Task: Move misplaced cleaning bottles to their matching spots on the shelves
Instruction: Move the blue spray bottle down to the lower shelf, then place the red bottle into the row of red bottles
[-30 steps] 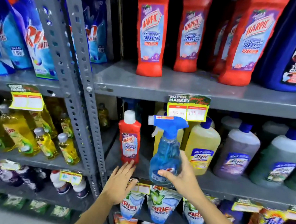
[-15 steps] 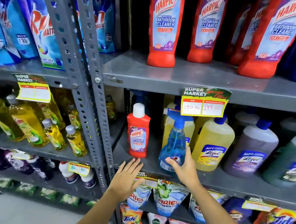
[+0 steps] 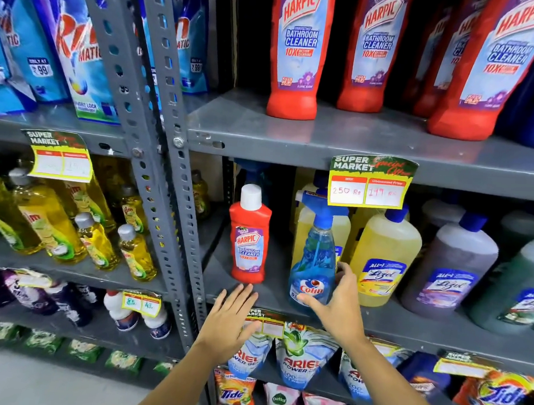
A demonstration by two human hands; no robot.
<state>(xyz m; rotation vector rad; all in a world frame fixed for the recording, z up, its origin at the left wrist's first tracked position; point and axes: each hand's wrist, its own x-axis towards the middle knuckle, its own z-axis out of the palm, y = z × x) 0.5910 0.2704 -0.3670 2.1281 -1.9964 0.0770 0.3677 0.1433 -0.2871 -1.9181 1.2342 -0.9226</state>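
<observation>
A blue Colin spray bottle (image 3: 313,269) stands on the middle shelf (image 3: 278,295), in front of yellow Lizol bottles (image 3: 385,258). My right hand (image 3: 336,305) is around its lower part, thumb across the front and fingers on its right side. A small red Harpic bathroom cleaner bottle (image 3: 249,236) with a white cap stands alone to the left on the same shelf. My left hand (image 3: 230,323) hovers flat with spread fingers just below it, at the shelf's front edge. Large red Harpic bottles (image 3: 296,52) line the shelf above.
Grey and green Lizol bottles (image 3: 451,265) fill the middle shelf to the right. A grey perforated upright (image 3: 163,176) divides the racks. Yellow dish-liquid bottles (image 3: 52,225) stand at left, blue detergent pouches (image 3: 74,40) above them, Ariel pouches (image 3: 302,356) below my hands.
The spray bottle went from held in front of the shelf to standing on it beside the yellow bottles. The view moved closer and lower. My left hand stayed below the small red bottle.
</observation>
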